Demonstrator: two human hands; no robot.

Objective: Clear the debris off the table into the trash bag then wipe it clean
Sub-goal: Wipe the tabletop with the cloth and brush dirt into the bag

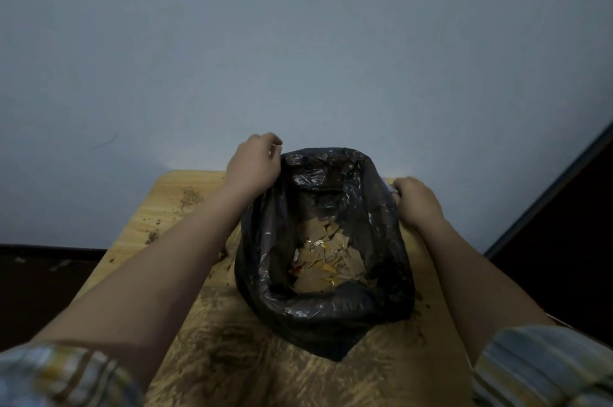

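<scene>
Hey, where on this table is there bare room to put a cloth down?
Least cluttered: the table's near edge, between the trash bag and the sleeves, though smeared. The far left corner holds crumbs. The middle is taken by the bag, held open by left hand and right hand.

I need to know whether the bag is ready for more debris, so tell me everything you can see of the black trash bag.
The black trash bag is thin, glossy, crinkled plastic, standing on the wooden table with its mouth held wide open. The left hand holds the far-left rim; the right hand has a grip on the right rim. Tan and orange scraps lie at its bottom.
</scene>
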